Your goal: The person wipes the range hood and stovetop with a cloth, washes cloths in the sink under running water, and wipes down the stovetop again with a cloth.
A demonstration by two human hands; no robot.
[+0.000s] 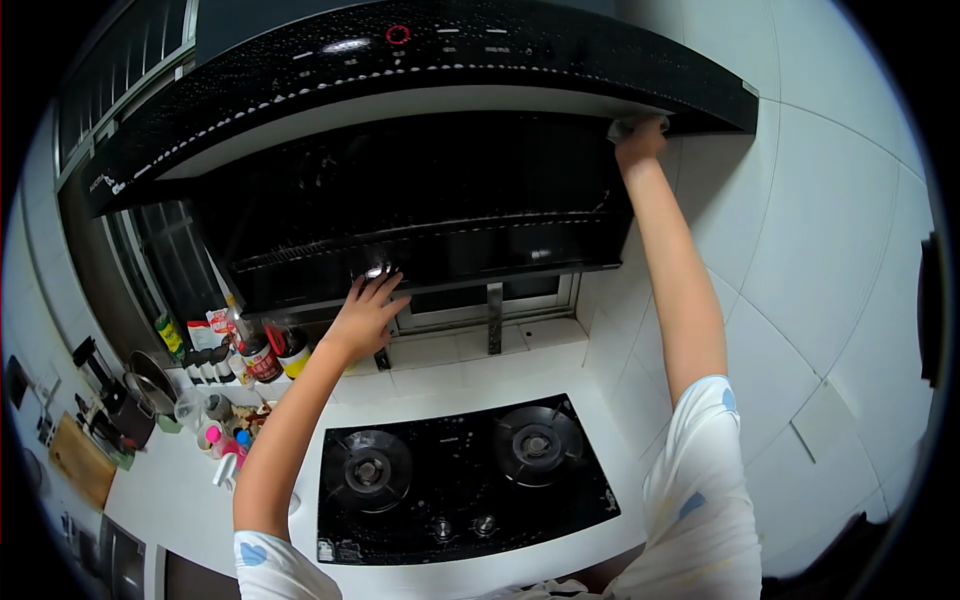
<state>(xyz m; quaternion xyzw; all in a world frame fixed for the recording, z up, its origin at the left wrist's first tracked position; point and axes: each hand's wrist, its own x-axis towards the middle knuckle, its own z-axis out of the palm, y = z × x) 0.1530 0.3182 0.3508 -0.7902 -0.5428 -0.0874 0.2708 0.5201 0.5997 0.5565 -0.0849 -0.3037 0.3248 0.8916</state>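
Black range hood point(440, 180): white droplets point(440, 70) line front panel point(585, 58), wiping looks unfinished. Right hand point(643, 145) grips pale cloth point(621, 130) under right end; left hand point(365, 318), fingers spread, at lower panel point(480, 252).

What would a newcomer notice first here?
Probably the big black range hood, dotted with whitish specks, across the top. The right hand holds a pale wad at the hood's right end; the left hand spreads near its lower edge. Below lies a black two-burner cooktop.
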